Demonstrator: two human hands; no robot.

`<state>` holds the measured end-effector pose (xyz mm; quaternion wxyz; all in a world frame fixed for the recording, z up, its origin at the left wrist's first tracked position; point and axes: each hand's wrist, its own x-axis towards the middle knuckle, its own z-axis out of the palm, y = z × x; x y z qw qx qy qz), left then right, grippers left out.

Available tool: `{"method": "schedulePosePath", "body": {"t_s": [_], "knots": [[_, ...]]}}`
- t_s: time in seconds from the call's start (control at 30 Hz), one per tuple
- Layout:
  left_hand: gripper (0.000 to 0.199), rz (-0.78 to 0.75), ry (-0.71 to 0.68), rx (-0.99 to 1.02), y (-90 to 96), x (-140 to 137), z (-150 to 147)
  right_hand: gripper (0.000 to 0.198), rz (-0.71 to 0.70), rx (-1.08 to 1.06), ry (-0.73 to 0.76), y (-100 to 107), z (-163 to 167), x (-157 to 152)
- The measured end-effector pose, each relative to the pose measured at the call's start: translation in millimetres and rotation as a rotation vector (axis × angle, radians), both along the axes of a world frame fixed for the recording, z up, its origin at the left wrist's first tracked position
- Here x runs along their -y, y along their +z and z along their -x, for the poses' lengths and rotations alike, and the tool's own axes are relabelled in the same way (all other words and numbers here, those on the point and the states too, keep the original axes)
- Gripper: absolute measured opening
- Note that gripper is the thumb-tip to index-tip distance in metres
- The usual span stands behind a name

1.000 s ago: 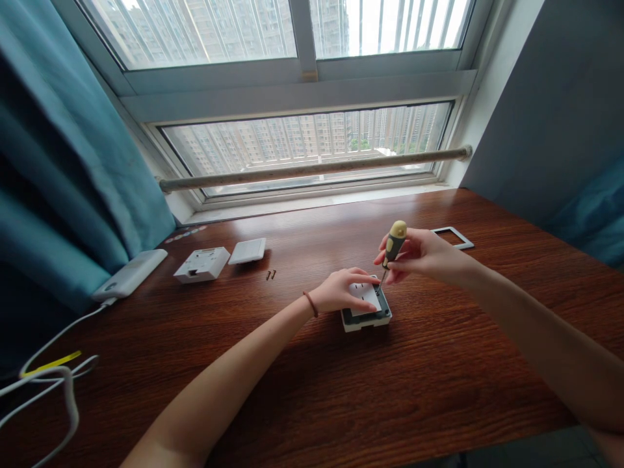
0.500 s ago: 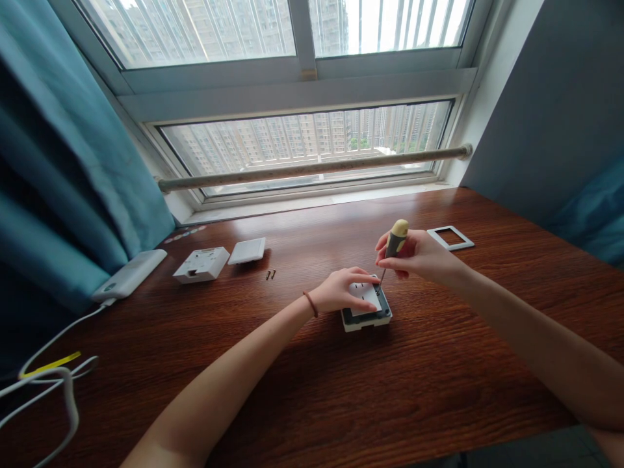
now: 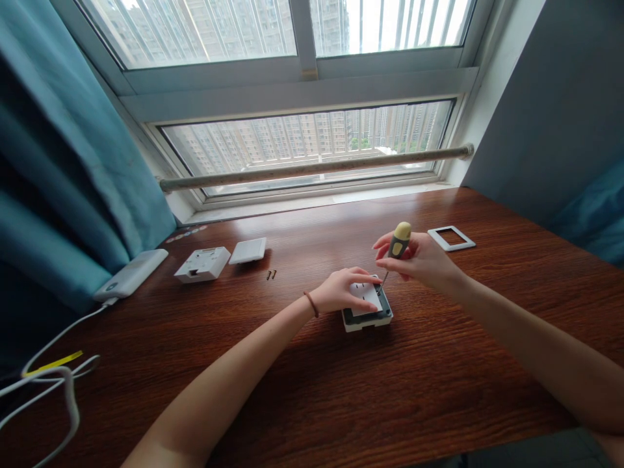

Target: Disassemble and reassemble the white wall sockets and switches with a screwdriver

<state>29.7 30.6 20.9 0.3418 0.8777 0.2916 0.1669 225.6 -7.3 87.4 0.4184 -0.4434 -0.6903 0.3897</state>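
A wall socket [image 3: 365, 299] with a white face and dark grey surround sits in a white back box on the wooden table. My left hand [image 3: 344, 290] grips it from the left, thumb on the near side and fingers across the far side. In my right hand [image 3: 414, 259] is a screwdriver [image 3: 398, 242] with a yellow and grey handle, closed between thumb and fingers. Its shaft slants down to the right edge of the socket, where the tip meets a screw spot too small to make out.
Two screws [image 3: 272, 275] lie left of my hands, near a white switch plate [image 3: 247, 251] and a white mounting box [image 3: 203, 264]. A white frame [image 3: 451, 238] lies at the right. A white power bank [image 3: 131, 275] with a cable rests by the curtain [image 3: 97, 143].
The screwdriver's handle has tipped slightly to the right and turned, showing more of its yellow patch. My left hand and the socket have stayed in place.
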Motion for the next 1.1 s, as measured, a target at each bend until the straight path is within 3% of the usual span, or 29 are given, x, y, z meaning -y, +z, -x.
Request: {"method": "schedulePosePath", "body": {"t_s": [0.13,0.33,0.5,0.6,0.73,0.8,0.97,1.1], "knots": [[0.056,0.009,0.003,-0.005,0.6,0,0,0.044,0.135,-0.095,0.174,16,-10,0],[0.055,0.013,-0.002,-0.012,2.7,1,-1,0.042,0.107,-0.099,0.238,35,-24,3],[0.055,0.022,0.006,-0.008,3.1,2,-1,0.054,0.112,-0.068,0.276,35,-27,3],[0.056,0.025,0.002,-0.005,2.3,1,-1,0.052,-0.011,-0.01,0.146,28,-24,3],[0.056,0.016,0.007,-0.016,1.7,1,-1,0.034,-0.331,0.167,-0.23,17,-13,10],[0.055,0.013,0.011,-0.017,1.6,1,-1,0.031,-0.423,0.207,-0.335,14,-7,13],[0.056,0.008,0.01,-0.017,1.9,1,-1,0.054,-0.271,0.025,-0.132,14,-2,13],[0.056,0.008,0.006,-0.025,3.0,2,-1,0.054,-0.114,-0.015,0.091,25,-14,10]]}}
